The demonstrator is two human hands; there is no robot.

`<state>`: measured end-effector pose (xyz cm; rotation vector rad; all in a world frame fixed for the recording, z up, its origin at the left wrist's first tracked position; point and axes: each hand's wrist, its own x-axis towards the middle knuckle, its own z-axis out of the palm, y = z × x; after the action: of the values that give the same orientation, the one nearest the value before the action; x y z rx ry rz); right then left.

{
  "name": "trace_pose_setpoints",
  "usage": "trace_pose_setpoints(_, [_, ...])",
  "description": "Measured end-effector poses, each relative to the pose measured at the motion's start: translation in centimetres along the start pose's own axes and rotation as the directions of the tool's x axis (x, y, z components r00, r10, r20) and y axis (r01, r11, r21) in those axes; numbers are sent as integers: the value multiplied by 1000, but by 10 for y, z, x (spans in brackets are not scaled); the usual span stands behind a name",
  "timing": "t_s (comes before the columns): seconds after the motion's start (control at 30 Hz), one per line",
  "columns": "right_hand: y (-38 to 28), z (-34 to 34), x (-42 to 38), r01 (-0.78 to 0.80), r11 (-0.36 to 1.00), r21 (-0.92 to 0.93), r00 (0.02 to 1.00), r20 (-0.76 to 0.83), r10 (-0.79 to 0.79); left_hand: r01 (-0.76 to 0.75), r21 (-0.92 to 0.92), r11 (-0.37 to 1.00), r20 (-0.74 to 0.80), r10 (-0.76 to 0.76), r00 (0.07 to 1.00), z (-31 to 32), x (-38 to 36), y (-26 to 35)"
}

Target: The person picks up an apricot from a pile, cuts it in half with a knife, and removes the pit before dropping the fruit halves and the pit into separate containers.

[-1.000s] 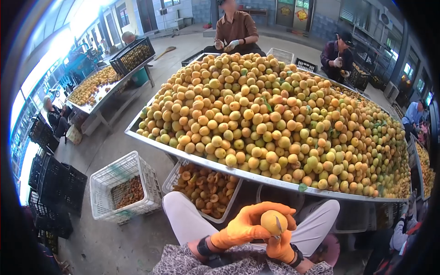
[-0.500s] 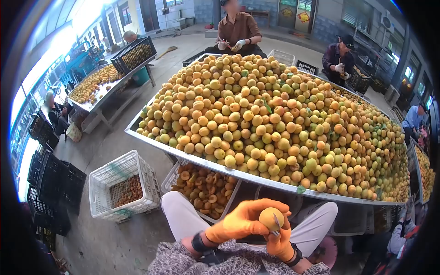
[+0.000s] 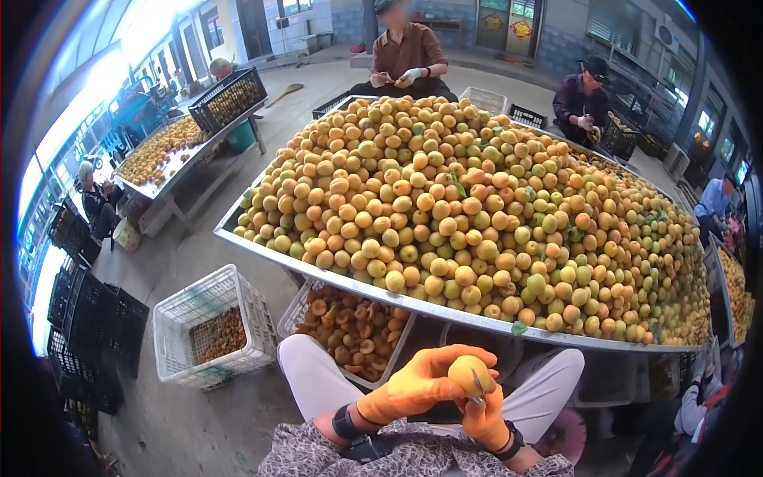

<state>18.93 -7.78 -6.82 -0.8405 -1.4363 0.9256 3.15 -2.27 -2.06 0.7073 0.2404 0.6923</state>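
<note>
Since the earlier frames, the gloved hands and the held fruit are shifting slightly toward the desk edge, the fruit staying between the fingers. The left hand [image 3: 413, 386], in an orange glove, is grasping a round yellow-orange fruit [image 3: 469, 375] between thumb and fingers. The right hand [image 3: 486, 422], gloved alike, is closing around a small pointed metal blade [image 3: 478, 381], which is lying across the fruit's near face. The fruit is resting above the wearer's lap, in front of the pale trousers [image 3: 318, 372]. Beyond it, a large pale metal-rimmed desk [image 3: 350, 281] is bearing a heaped pile of yellow, orange and greenish fruits [image 3: 445, 215]. Under its near edge, a white plastic crate [image 3: 289, 319] is holding halved orange fruits [image 3: 355, 330]; to the left, a taller white slatted crate [image 3: 256, 322] is containing small brown pieces [image 3: 220, 335]. Across the desk, a person in a brown shirt [image 3: 407, 52] is sitting with both gloved hands together.
</note>
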Motion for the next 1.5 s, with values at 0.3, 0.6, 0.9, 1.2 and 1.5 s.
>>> trace_pose_setpoints(0.3, [8, -14, -14, -87, 987, -136, 987, 122, 104, -261, 849, 460, 251, 83, 964, -6, 4, 52])
trace_pose_setpoints(0.6, [-14, -36, -4, -258, 952, -168, 950, 137, 281, -227, 904, 363, 101, 336, 937, -3, 3, 39])
trace_pose_setpoints(0.9, [-36, -31, 28, -109, 977, -184, 992, -82, 96, -92, -13, 996, -71, 90, 993, -51, 6, -16])
trace_pose_setpoints(1.2, [-22, -14, 41, 110, 855, -506, 969, 246, 21, -96, 763, 639, -99, 262, 960, -38, -15, -32])
trace_pose_setpoints(1.5, [6, 21, 28, 115, 919, -376, 993, 65, -98, -103, 618, 780, -353, 392, 849, -18, -11, -33])
